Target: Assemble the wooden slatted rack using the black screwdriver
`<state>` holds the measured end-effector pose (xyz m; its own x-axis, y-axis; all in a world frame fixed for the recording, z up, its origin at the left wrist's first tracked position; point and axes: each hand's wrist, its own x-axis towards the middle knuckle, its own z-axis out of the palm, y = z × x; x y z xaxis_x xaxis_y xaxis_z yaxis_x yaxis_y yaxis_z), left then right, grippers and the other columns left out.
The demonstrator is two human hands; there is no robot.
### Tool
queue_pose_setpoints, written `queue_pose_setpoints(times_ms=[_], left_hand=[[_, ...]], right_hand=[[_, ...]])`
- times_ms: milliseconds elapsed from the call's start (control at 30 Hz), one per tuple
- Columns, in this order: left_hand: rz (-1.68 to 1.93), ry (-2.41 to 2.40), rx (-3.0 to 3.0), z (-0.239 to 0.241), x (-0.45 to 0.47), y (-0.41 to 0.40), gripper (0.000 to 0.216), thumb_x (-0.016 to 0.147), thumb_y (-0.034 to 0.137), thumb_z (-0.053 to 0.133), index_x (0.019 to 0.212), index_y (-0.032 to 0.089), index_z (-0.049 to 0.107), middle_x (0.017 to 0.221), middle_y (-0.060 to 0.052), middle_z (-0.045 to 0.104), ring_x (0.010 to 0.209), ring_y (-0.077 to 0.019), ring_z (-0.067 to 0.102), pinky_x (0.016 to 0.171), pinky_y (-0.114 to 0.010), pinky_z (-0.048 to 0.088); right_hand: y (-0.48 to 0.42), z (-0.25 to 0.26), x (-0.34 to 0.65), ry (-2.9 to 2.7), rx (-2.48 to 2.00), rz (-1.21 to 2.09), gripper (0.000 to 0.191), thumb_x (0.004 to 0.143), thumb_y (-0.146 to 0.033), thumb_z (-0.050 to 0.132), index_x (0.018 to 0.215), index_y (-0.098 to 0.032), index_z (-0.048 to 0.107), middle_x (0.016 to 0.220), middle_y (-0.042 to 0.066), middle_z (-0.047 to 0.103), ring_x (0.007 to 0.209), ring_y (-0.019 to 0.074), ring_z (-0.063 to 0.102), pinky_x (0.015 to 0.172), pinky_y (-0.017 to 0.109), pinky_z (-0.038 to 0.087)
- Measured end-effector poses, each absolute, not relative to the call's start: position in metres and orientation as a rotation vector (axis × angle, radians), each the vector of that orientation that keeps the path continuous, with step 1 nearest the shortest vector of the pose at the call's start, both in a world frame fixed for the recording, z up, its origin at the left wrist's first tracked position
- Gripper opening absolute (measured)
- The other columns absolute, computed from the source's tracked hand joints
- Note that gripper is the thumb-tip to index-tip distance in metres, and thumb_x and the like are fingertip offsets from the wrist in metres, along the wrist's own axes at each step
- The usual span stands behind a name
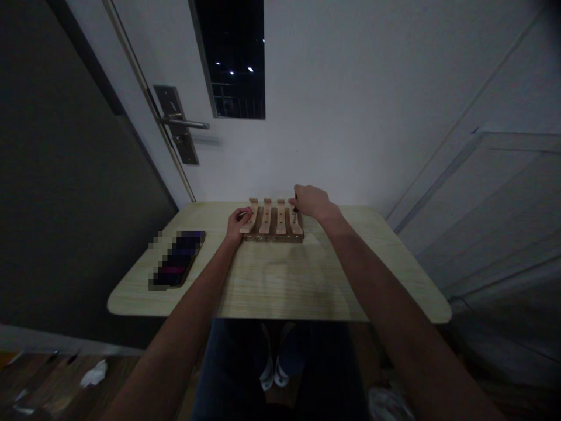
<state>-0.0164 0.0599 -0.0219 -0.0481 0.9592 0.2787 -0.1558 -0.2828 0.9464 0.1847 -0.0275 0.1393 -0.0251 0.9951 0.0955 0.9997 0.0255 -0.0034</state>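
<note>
A brown board (274, 238) lies at the far side of the table, with several pale wooden hook-shaped pieces (266, 220) set across it side by side. Over the rightmost piece, my right hand (312, 202) is closed around the dark handle of a screwdriver (295, 209). Its shaft points down at that piece. At the left end of the board is my left hand (236, 222), with its fingers curled in beside the leftmost piece. Something thin and light shows at its fingertips, too small to name.
A phone (179, 260) lies on the left part of the pale wooden table (280, 286). Behind the table stands a white door with a metal handle (186, 123) and a dark window (236, 58). Two shoes (274, 374) show below the table's front edge.
</note>
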Motion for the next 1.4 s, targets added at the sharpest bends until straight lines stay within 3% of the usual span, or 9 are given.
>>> queue_pose_setpoints(times_ms=[167, 367, 533, 733, 1000, 1267, 1400], left_hand=[[1.507, 0.966, 1.285, -0.022, -0.016, 0.06, 0.038, 0.054, 0.045, 0.074, 0.076, 0.016, 0.061, 0.088, -0.006, 0.067, 0.084, -0.0197, 0.059, 0.075, -0.031, 0.044], [1.509, 0.971, 1.282, -0.024, -0.016, 0.061, 0.037, 0.055, 0.044, 0.074, 0.075, 0.017, 0.061, 0.086, -0.006, 0.066, 0.079, -0.0185, 0.058, 0.071, -0.03, 0.043], [1.502, 0.975, 1.288, -0.023, -0.017, 0.061, 0.037, 0.054, 0.044, 0.074, 0.076, 0.016, 0.062, 0.087, -0.006, 0.067, 0.08, -0.0184, 0.058, 0.073, -0.03, 0.044], [1.506, 0.979, 1.291, -0.022, -0.016, 0.06, 0.04, 0.052, 0.047, 0.075, 0.075, 0.016, 0.061, 0.088, -0.006, 0.067, 0.082, -0.019, 0.059, 0.074, -0.03, 0.044], [1.516, 0.99, 1.29, -0.023, -0.016, 0.062, 0.041, 0.051, 0.049, 0.076, 0.072, 0.017, 0.061, 0.086, -0.006, 0.068, 0.079, -0.0187, 0.058, 0.074, -0.03, 0.044], [1.51, 0.974, 1.299, -0.022, -0.016, 0.06, 0.039, 0.053, 0.046, 0.075, 0.076, 0.016, 0.063, 0.086, -0.005, 0.067, 0.08, -0.0184, 0.059, 0.075, -0.03, 0.044], [1.515, 0.979, 1.291, -0.021, -0.016, 0.058, 0.038, 0.054, 0.046, 0.075, 0.075, 0.017, 0.063, 0.085, -0.005, 0.067, 0.08, -0.019, 0.059, 0.074, -0.031, 0.045]], right_hand=[[-0.02, 0.135, 0.188, -2.17, -2.162, -0.205, 0.039, 0.092, -0.047, 0.044, 0.106, -0.017, 0.064, 0.111, 0.016, 0.067, 0.104, 0.0246, 0.063, 0.078, 0.034, 0.049], [-0.021, 0.135, 0.191, -2.162, -2.106, -0.04, 0.055, 0.084, -0.042, 0.053, 0.128, -0.01, 0.043, 0.113, 0.02, 0.065, 0.099, 0.0302, 0.064, 0.074, 0.037, 0.049], [-0.021, 0.132, 0.202, -2.252, -2.021, 0.013, 0.038, 0.087, -0.026, 0.047, 0.122, -0.012, 0.045, 0.111, 0.019, 0.066, 0.096, 0.0252, 0.064, 0.07, 0.031, 0.045], [-0.023, 0.127, 0.206, -2.286, -1.963, -0.122, 0.032, 0.091, -0.039, 0.045, 0.116, -0.019, 0.052, 0.108, 0.013, 0.067, 0.093, 0.0228, 0.063, 0.067, 0.028, 0.042], [-0.023, 0.123, 0.196, -2.125, -2.068, -0.191, 0.045, 0.09, -0.056, 0.038, 0.108, -0.02, 0.058, 0.106, 0.013, 0.068, 0.093, 0.0259, 0.064, 0.067, 0.031, 0.044], [-0.028, 0.121, 0.205, -2.155, -2.014, -0.016, 0.032, 0.091, -0.036, 0.035, 0.115, -0.021, 0.05, 0.105, 0.012, 0.068, 0.089, 0.0247, 0.064, 0.067, 0.032, 0.044], [-0.027, 0.119, 0.204, -2.177, -1.95, -0.022, 0.031, 0.092, -0.036, 0.034, 0.114, -0.021, 0.05, 0.107, 0.012, 0.067, 0.088, 0.0223, 0.063, 0.066, 0.03, 0.043]])
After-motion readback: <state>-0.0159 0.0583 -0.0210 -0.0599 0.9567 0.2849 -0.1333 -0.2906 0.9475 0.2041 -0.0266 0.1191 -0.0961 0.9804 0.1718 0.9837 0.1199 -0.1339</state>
